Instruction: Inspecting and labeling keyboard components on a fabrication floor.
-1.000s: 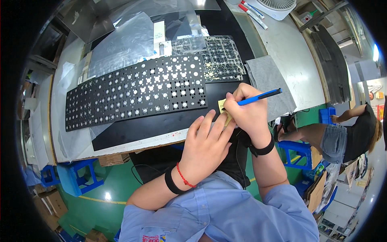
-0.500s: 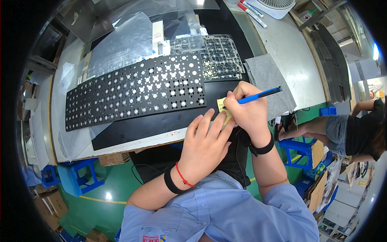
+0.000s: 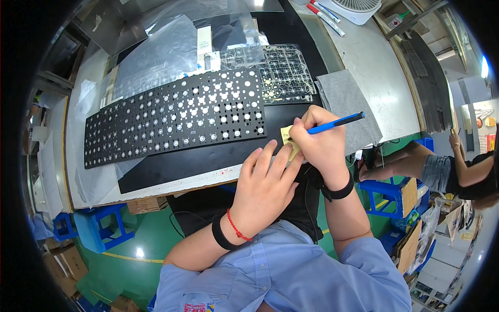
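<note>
A blue pen [image 3: 332, 124] with a black end is gripped in my right hand [image 3: 323, 143], its tip down by a small yellow sticky note [image 3: 287, 136]. My left hand [image 3: 267, 184] lies with fingers outstretched and slightly spread, its fingertips resting on the note and the table's front edge. Handwritten marks show on the note, partly covered by my fingers. Left of my hands, a long black keyboard plate [image 3: 176, 117] dotted with white round domes lies on a black mat [image 3: 218, 155].
Behind the plate lie clear plastic sheets [image 3: 156, 57] and a clear film with circuit traces [image 3: 286, 73]. A grey cloth [image 3: 348, 106] is at the right, markers [image 3: 327, 21] and a white fan [image 3: 358, 8] beyond. Another person [image 3: 457, 174] is at far right, near a blue stool [image 3: 387, 195].
My hands and the pen have hardly moved. At the far right, the other person has shifted position, with an arm now raised.
</note>
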### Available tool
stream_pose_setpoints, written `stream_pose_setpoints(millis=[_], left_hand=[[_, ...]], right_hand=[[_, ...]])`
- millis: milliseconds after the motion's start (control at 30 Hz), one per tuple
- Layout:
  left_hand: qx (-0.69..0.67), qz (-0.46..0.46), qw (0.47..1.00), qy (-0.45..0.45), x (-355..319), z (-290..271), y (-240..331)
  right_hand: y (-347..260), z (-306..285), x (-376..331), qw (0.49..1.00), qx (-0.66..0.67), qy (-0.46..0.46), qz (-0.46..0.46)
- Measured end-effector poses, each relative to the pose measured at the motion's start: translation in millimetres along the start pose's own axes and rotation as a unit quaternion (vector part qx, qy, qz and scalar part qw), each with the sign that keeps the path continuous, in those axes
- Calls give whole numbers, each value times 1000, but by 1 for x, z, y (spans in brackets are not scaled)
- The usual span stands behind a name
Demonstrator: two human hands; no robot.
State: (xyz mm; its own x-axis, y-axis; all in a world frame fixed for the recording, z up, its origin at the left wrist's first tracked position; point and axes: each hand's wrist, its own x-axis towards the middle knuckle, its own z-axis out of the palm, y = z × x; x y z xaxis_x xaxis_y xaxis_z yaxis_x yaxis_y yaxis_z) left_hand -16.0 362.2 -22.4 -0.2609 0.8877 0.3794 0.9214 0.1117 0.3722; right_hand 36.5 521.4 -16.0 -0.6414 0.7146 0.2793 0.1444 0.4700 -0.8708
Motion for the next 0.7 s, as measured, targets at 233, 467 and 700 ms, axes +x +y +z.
stream_pose_setpoints(millis=[233, 467, 700], left_hand=[[2, -3, 1000, -4, 0, -1, 0], [3, -1, 1000, -4, 0, -1, 0], [4, -2, 1000, -6, 0, -1, 1]], right_hand=[[0, 0, 0, 1000, 2, 1, -3], [1, 0, 1, 1000, 1, 2, -8], [1, 0, 1, 1000, 17, 2, -9]])
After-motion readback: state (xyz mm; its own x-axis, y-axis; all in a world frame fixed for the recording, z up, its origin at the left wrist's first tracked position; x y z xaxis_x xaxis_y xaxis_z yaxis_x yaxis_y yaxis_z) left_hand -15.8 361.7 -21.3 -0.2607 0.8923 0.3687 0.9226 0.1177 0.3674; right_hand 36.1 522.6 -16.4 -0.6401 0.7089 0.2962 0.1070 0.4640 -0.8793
